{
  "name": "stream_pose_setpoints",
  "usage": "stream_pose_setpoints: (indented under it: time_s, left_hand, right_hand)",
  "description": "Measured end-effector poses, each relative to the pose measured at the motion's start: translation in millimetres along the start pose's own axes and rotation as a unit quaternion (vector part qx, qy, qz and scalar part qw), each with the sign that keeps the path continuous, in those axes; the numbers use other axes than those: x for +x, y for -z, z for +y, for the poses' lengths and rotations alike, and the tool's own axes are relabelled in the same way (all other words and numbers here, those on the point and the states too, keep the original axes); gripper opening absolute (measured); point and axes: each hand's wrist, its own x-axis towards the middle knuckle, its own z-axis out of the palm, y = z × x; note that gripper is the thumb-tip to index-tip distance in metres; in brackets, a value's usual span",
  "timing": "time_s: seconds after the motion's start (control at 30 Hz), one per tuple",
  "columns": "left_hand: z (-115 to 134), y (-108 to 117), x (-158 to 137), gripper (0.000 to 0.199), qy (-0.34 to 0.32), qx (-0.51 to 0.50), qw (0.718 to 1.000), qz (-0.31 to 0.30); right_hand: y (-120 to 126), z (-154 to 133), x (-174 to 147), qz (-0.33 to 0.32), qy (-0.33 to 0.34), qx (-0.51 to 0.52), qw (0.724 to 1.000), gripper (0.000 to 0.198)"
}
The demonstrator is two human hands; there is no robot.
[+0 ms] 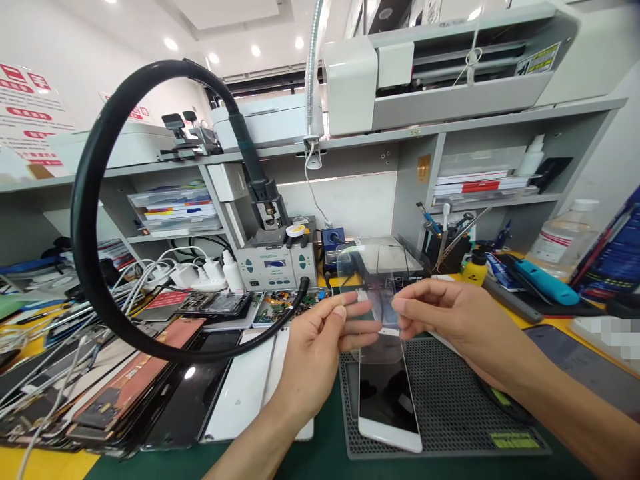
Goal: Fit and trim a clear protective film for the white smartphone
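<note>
A clear, thin sheet with rounded corners (381, 308) is held up between my hands, over the top end of a white phone. My left hand (315, 343) pinches its left side between thumb and forefinger, the other fingers stretched behind it. On the right side my right hand (445, 317) grips the sheet's edge between thumb and curled fingers. Below lies the phone (389, 393), black screen up, on a dark perforated mat (470, 387). Whether the sheet is a screen protector or other film, I cannot tell.
Phones and screen parts (135, 380) lie in stacks at left. A thick black hose (85, 200) arches from a grey soldering station (275, 263). Behind my hands sits a flat glass-topped device (395, 260). Tools in a holder (445, 233) and a clear bottle (565, 240) stand at right.
</note>
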Motion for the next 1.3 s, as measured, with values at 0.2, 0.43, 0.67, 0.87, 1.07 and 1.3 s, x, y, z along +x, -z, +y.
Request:
stream_pose_setpoints:
  time_s: [0.2, 0.43, 0.67, 0.87, 1.07, 1.3]
  left_hand:
    - [0.1, -0.4, 0.8, 0.026, 0.005, -0.018, 1.000, 0.003]
    - [2.3, -1.1, -0.8, 0.026, 0.006, -0.025, 1.000, -0.001]
    - [3.5, -0.5, -0.1, 0.025, 0.015, -0.043, 0.999, -0.006]
    - [1.3, 2.9, 0.1, 0.025, 0.018, -0.059, 0.998, -0.026]
    - [1.1, 2.8, 1.2, 0.024, 0.019, -0.064, 0.997, -0.026]
    - [3.7, 1.2, 0.9, 0.025, 0.026, -0.066, 0.997, -0.014]
  right_hand:
    - [0.2, 0.7, 2.3, 0.000, -0.004, -0.003, 1.000, 0.024]
    - [1.6, 4.1, 4.1, -0.005, -0.002, -0.005, 1.000, 0.025]
    - [2.3, 3.7, 2.9, -0.005, -0.002, -0.007, 1.000, 0.025]
    - [0.8, 0.1, 2.2, 0.002, -0.002, -0.006, 1.000, 0.028]
    - [-0.1, 0.9, 3.7, 0.007, -0.005, -0.008, 1.000, 0.031]
    - [0.7, 1.0, 2.8, 0.011, -0.004, -0.007, 1.000, 0.030]
